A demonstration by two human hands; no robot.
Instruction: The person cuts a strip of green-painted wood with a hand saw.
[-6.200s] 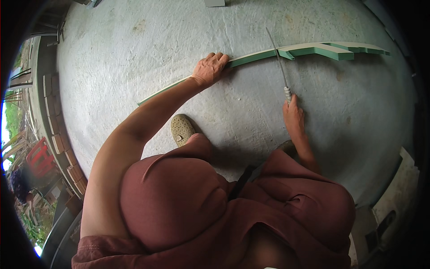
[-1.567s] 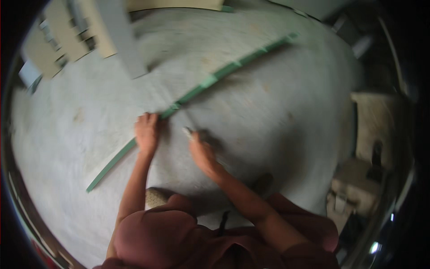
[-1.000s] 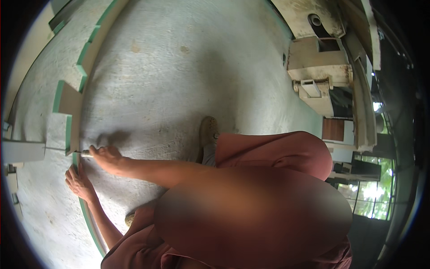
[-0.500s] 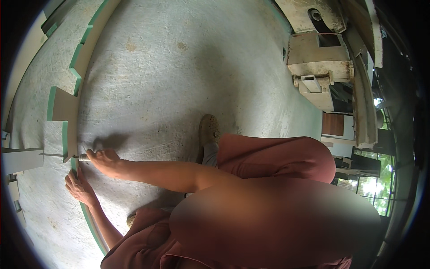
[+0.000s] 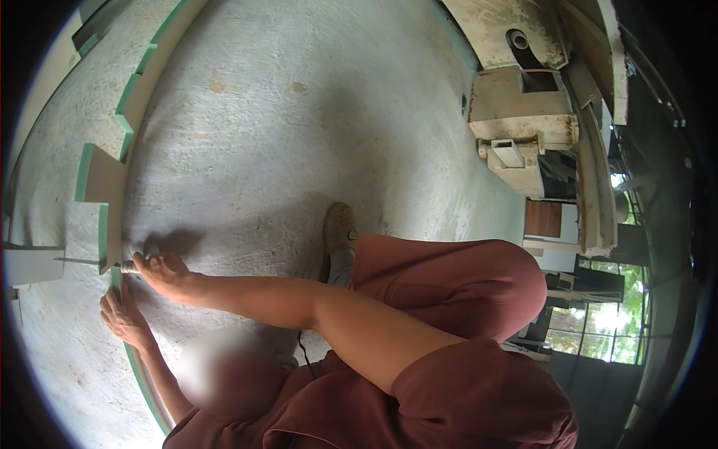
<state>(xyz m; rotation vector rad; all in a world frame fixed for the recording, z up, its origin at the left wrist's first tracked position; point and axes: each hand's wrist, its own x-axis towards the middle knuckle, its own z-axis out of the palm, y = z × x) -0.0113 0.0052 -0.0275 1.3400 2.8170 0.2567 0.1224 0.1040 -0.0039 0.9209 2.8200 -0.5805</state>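
Right grip (image 5: 161, 268) around saw handle (image 5: 132, 266) — across green-edged board (image 5: 114, 247)

Open floor to the right, clutter at the left edge

The concrete floor (image 5: 299, 135) lay bare from the hands up and across to the far right, wide enough for an arm to sweep. On the left the notched green board (image 5: 112, 187) ran along the rim, with a pale block (image 5: 30, 263) just beside it. The person's own foot (image 5: 338, 228) and bent knee (image 5: 464, 288) closed the near side; machinery (image 5: 523, 127) blocked the upper right.
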